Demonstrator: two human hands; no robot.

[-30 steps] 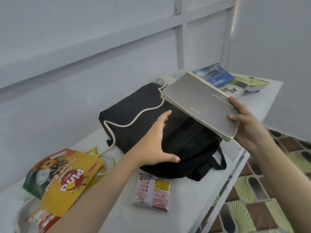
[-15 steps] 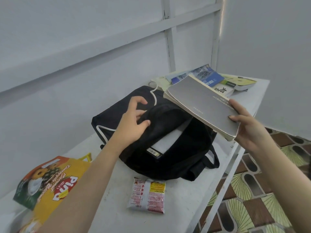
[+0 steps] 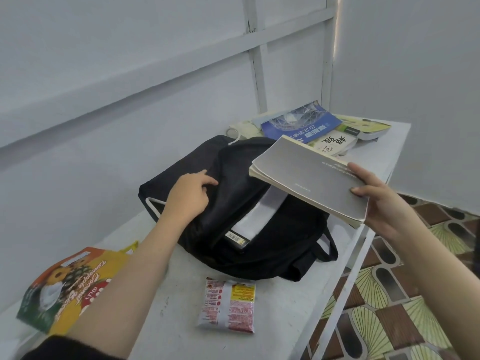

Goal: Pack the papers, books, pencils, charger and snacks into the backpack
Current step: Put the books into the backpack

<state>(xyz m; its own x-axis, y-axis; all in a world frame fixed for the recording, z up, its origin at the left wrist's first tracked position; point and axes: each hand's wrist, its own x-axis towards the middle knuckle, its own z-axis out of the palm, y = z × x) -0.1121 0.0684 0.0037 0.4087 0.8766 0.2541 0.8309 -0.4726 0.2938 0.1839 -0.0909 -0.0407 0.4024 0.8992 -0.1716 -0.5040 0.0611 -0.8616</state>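
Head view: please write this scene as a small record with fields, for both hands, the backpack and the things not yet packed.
left hand: grips the upper flap of the backpack, holding it open
right hand: holds a grey book tilted above the opening
backpack: black, lying on the white table; a white item with a barcode shows inside
not packed: book stack behind, red snack packet in front, yellow biscuit bag at left
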